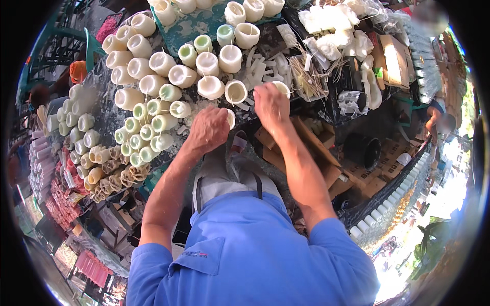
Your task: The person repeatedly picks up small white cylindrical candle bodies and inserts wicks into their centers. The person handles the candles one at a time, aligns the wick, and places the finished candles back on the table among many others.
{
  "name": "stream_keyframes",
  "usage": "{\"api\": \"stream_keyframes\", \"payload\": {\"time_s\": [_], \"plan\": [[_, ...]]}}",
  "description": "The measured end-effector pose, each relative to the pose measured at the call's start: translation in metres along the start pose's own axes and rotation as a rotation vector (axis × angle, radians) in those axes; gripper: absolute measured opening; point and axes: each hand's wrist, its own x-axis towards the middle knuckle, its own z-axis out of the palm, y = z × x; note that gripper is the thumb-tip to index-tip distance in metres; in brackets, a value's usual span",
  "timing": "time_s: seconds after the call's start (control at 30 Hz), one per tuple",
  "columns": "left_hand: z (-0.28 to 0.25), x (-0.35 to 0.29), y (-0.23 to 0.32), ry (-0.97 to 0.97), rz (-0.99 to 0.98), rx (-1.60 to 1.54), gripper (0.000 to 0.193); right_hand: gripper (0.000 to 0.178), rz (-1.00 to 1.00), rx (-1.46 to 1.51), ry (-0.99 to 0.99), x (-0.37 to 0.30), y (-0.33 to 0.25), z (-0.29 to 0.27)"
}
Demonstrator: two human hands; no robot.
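At the near edge of the table my left hand (pixel 208 130) is closed round a small cream candle (pixel 231 119), whose pale end shows past the fingers. My right hand (pixel 272 106) is raised a little further off, with its fingers pinched together; what they hold, if anything, is hidden. Just behind its knuckles is a cream hollow candle (pixel 282 89), partly covered by the hand. Another hollow candle (pixel 236 92) stands between the two hands. Further left sit several cup-shaped cream candles (pixel 182 76) and smaller pale green ones (pixel 162 122), some with wicks showing.
White wax pieces (pixel 255 69) lie behind my hands. A bundle of thin wicks or sticks (pixel 309 76) and wax lumps (pixel 329 23) are at the right. Cardboard boxes (pixel 372 173) and a black bucket (pixel 362 152) stand below, right. Another person's arm (pixel 433 120) shows far right.
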Motion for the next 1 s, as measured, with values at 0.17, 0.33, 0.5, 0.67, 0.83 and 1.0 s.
{"api": "stream_keyframes", "payload": {"time_s": [0.17, 0.33, 0.5, 0.67, 0.83, 1.0], "plan": [[0.013, -0.005, 0.008, 0.046, 0.055, 0.171, 0.01, 0.014, -0.422, -0.435, -0.23, 0.088, 0.047, 0.049], [0.018, -0.014, 0.013, 0.036, 0.037, 0.25, 0.011, 0.016, -0.564, -0.543, -0.326, 0.097, 0.057, 0.066], [0.025, -0.037, 0.022, 0.178, 0.012, 0.128, 0.022, 0.013, -0.529, -0.349, -0.278, 0.09, 0.064, 0.068], [0.034, -0.048, 0.022, 0.294, -0.008, 0.013, 0.023, 0.017, -0.224, -0.222, -0.327, 0.096, 0.052, 0.045], [0.037, -0.053, 0.021, 0.313, -0.017, -0.032, 0.023, 0.021, -0.038, 0.363, -0.191, 0.048, 0.014, -0.035], [0.028, -0.052, 0.024, 0.352, -0.066, -0.1, 0.022, 0.014, 0.348, 0.973, -0.455, -0.014, -0.033, -0.043]]}}
